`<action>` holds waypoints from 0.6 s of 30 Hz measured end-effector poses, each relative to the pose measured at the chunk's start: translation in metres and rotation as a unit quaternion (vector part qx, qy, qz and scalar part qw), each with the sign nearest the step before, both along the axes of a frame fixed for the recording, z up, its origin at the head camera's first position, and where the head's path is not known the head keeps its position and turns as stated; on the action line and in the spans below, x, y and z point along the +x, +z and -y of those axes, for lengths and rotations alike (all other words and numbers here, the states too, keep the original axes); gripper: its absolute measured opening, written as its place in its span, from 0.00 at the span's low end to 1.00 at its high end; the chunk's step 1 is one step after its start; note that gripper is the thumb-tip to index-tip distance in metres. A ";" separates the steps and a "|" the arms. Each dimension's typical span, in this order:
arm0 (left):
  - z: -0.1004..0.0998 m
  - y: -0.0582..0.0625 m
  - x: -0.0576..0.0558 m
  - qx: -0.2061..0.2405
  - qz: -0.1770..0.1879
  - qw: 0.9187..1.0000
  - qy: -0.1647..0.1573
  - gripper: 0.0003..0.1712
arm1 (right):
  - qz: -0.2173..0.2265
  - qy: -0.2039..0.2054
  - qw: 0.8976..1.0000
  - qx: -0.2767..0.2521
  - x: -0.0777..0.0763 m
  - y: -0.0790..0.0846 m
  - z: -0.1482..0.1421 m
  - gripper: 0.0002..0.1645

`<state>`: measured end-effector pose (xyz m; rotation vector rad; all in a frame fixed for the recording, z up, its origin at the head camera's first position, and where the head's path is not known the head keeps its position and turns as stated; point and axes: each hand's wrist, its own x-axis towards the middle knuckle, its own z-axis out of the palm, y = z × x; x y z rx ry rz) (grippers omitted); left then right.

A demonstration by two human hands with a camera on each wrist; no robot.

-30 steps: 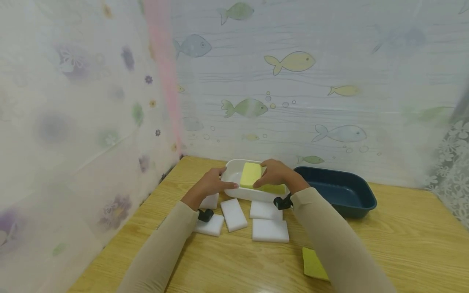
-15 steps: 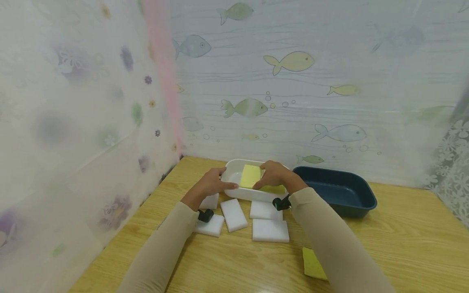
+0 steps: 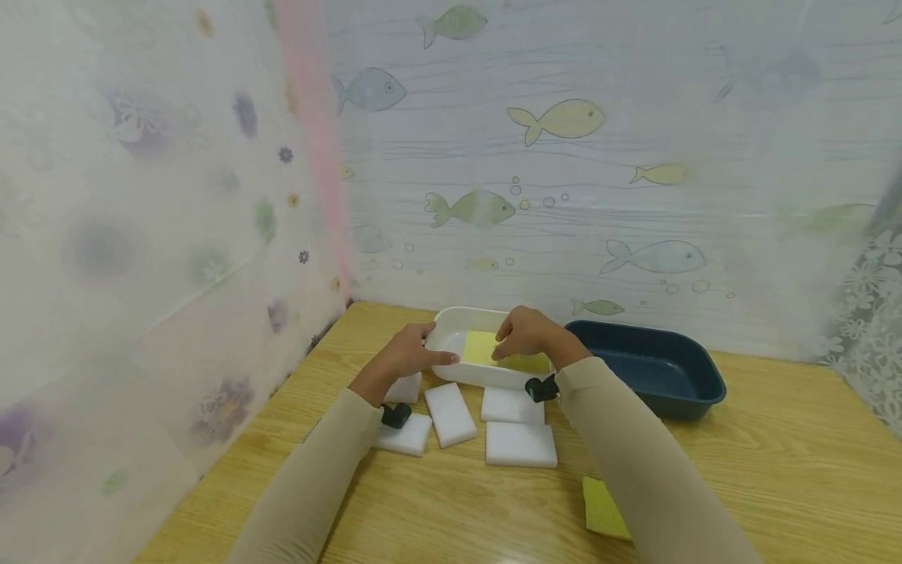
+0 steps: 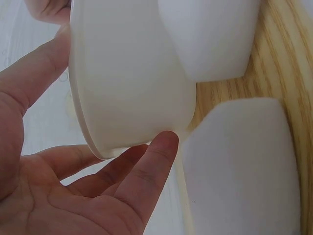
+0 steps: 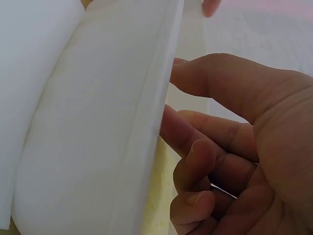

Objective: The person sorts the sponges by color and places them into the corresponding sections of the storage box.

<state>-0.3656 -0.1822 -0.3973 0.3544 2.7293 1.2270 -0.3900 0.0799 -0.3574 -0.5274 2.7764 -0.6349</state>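
A sponge has sunk into the tub, hidden from left wrist view.

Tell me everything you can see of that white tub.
The white tub is oblong with rounded corners, a narrow rim and plain smooth walls; it looks like plastic. It stands upright on the wood-grain table, left of the dark blue tub. Yellow sponge pieces lie in its middle and right; bare floor shows at its left. The left hand holds its left end; the right hand reaches in, hiding part of the far rim.
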 end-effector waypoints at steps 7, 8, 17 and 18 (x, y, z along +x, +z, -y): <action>0.000 0.000 0.000 0.000 0.004 1.000 0.005 0.50 | -0.009 0.004 1.000 -0.018 0.004 0.004 -0.001 0.29; -0.001 0.000 0.000 0.000 0.005 1.000 0.006 0.50 | -0.012 0.004 1.000 -0.020 0.005 0.005 -0.002 0.29; 0.000 -0.001 -0.002 0.002 0.004 1.000 0.003 0.49 | -0.033 0.020 0.998 -0.044 0.012 0.015 -0.007 0.28; 0.001 -0.001 -0.003 0.000 0.003 1.000 0.002 0.49 | -0.038 0.023 0.998 -0.048 0.014 0.016 -0.008 0.28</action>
